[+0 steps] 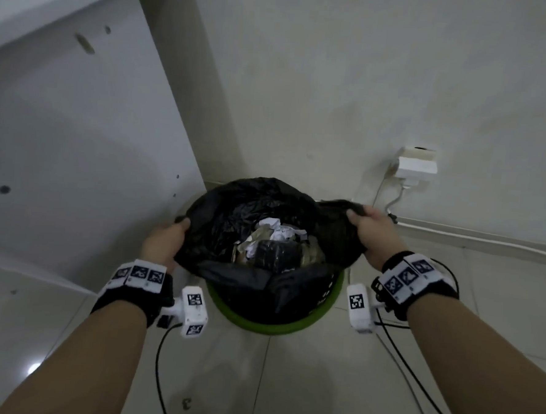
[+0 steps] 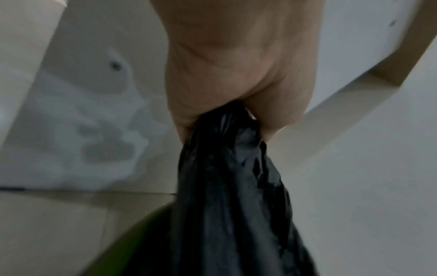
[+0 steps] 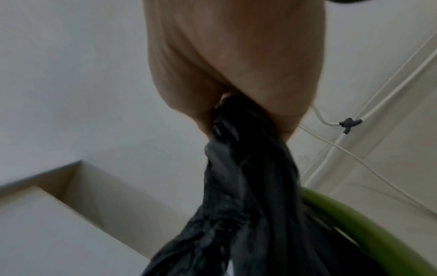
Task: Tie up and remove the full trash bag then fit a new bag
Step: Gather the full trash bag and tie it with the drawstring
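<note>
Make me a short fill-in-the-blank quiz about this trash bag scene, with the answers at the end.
1. The trash bag is coloured ____.
2. The bin has a rim coloured ____.
3. The number of hands gripping the bag's edge, left hand and right hand considered, is ____.
4. The bag's mouth is not tied; it is ____.

Answers: black; green; two; open

white cabinet panel (image 1: 77, 150) at left, dotted with screw holes | wall socket with plug (image 1: 416, 166) at right | white cables (image 1: 474, 235) along wall base | pale tiled floor (image 1: 286, 383)
</note>
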`<state>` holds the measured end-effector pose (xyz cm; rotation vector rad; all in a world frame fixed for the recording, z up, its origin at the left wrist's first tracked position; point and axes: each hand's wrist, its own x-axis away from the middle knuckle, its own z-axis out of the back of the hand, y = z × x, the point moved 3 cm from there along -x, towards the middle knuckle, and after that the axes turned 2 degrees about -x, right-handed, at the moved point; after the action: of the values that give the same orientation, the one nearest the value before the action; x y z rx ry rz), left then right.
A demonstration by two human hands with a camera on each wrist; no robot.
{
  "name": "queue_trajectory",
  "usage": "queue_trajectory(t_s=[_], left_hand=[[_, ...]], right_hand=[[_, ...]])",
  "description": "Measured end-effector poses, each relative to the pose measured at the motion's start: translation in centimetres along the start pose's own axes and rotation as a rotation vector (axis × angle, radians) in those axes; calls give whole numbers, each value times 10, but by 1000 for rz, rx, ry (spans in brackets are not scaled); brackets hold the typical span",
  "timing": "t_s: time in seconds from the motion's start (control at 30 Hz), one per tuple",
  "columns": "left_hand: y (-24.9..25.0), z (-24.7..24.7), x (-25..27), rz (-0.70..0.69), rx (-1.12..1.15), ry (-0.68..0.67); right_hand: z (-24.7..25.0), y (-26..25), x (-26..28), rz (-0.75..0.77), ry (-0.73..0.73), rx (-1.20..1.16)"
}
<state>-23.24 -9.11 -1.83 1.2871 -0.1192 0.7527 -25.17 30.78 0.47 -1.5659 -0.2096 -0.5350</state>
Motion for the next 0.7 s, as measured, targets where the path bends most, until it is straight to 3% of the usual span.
queue_trajectory(t_s=[0.03, 0.1, 0.13, 0.23, 0.3, 0.33, 0.4, 0.47, 0.5, 0.53, 0.6, 0.7], left_hand=[[12, -2, 2, -46, 226, -27], [29, -10, 12, -68, 614, -226], [30, -15, 17, -31, 631, -316], [14, -24, 27, 55, 84, -287], [9, -26, 33, 1, -124, -271], [12, -26, 34, -65, -57, -279], [17, -17, 32, -181, 288, -339], [29, -3, 38, -180, 645, -416], [35, 0, 44, -151, 708, -443], [42, 2, 52, -149, 666, -452], [64, 2, 72, -274, 364, -458], [105, 14, 91, -591, 124, -314]], right_hand=[[0, -9, 10, 70, 4, -131], [0, -4, 17, 118, -54, -285], [-4, 3, 21, 102, -103, -253], [-16, 19, 27, 40, -187, 195], [-15, 3, 25, 150, -105, 120], [-12, -7, 24, 212, -73, -46], [-8, -18, 32, 287, -30, -257], [-6, -6, 45, 305, 13, -128], [-6, 5, 50, 284, 24, 5], [-5, 14, 55, 264, 18, 150], [0, 10, 62, 311, 32, 275], [15, -45, 69, 552, 171, 112]])
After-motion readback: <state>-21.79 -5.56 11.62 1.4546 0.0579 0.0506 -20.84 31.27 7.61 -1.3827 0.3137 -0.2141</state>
